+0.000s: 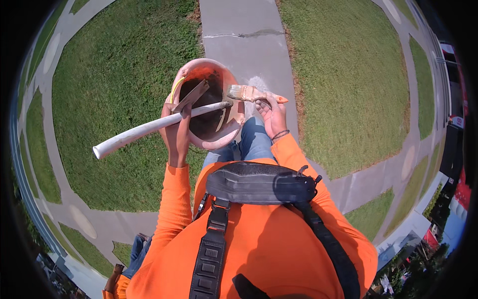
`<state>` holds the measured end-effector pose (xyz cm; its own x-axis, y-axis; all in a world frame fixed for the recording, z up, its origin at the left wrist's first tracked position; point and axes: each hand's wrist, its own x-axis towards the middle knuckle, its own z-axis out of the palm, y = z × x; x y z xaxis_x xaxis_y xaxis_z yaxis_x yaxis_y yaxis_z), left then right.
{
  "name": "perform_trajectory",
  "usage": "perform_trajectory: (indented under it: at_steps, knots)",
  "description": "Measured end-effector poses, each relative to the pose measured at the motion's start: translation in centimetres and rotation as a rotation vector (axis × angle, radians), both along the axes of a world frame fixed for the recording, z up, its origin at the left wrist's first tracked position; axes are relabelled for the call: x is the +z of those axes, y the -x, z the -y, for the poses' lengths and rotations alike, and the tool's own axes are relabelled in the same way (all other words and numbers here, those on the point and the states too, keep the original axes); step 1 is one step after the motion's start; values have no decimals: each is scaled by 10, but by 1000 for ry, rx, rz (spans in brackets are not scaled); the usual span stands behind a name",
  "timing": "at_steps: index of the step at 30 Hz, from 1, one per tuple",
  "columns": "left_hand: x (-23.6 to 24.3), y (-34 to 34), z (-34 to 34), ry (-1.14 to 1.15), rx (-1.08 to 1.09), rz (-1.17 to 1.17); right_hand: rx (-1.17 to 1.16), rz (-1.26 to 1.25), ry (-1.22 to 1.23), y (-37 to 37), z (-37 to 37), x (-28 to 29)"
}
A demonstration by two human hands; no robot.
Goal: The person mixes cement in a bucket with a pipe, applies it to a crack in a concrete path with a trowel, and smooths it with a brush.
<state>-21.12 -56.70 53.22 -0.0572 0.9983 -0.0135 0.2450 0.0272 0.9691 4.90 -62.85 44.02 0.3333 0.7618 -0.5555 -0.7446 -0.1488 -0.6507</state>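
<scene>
My left hand (pixel 176 130) is closed at the left side of a dirty pink bucket (pixel 207 65), holding a long white pipe (pixel 130 133) and a flat, mud-stained tool (pixel 195 93) against it. The pipe slants across the bucket, one end over its dark interior and the other out to the left. The bucket's bottom and contents are too dark to make out clearly. My right hand (pixel 273 115) holds a worn paintbrush (pixel 251 93) with an orange-tipped handle, its bristles at the bucket's right rim.
A concrete path (pixel 241 20) with a crack and a pale patch runs ahead between grass lawns (pixel 109 60). Other paths curve round them. Another person in orange and jeans (pixel 137 254) is at the lower left. My black chest bag (pixel 259 182) hangs below my hands.
</scene>
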Motion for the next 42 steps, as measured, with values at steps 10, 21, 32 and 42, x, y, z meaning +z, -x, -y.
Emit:
perform_trajectory:
  at_steps: [10, 21, 32, 42]
  knots:
    - [-86, -15, -188, 187, 270, -18, 159, -216, 60, -38, -232, -94]
    - [-309, -13, -359, 296, 451, -43, 461, 484, 188, -135, -483, -385]
    - [-505, 46, -442, 338, 355, -61, 1162, 1542, -344, -125, -584, -596]
    - [-547, 54, -461, 333, 133, -128, 1195, 1636, -378, -184, -571, -578]
